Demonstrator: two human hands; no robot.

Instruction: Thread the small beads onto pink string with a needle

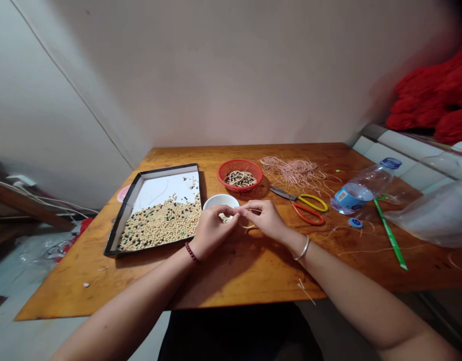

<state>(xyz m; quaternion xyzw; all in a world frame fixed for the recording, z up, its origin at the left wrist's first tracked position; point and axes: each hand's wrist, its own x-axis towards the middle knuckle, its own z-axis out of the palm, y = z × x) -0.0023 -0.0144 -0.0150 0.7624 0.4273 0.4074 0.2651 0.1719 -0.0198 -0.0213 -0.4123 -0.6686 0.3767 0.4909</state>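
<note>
My left hand [214, 226] and my right hand [266, 219] meet at the fingertips just in front of a white bowl [216, 199], both pinched. A short string of pale beads [250, 227] hangs under my right hand, its thin cord running up among the fingers. What lies between my left fingertips is too small to make out. Some pale beads [225, 218] show past my left fingers. Left of the bowl, a black-edged tray [151, 183] holds many loose cream beads [163, 223], mixed with dark and a few green ones.
Behind the bowl stands a red basket [223, 175] with beads. Pink cord [294, 171] lies tangled at the back. Scissors [300, 200], an uncapped water bottle [360, 188], its blue cap [355, 222], a green strip [391, 235] and a plastic bag [437, 215] lie to the right.
</note>
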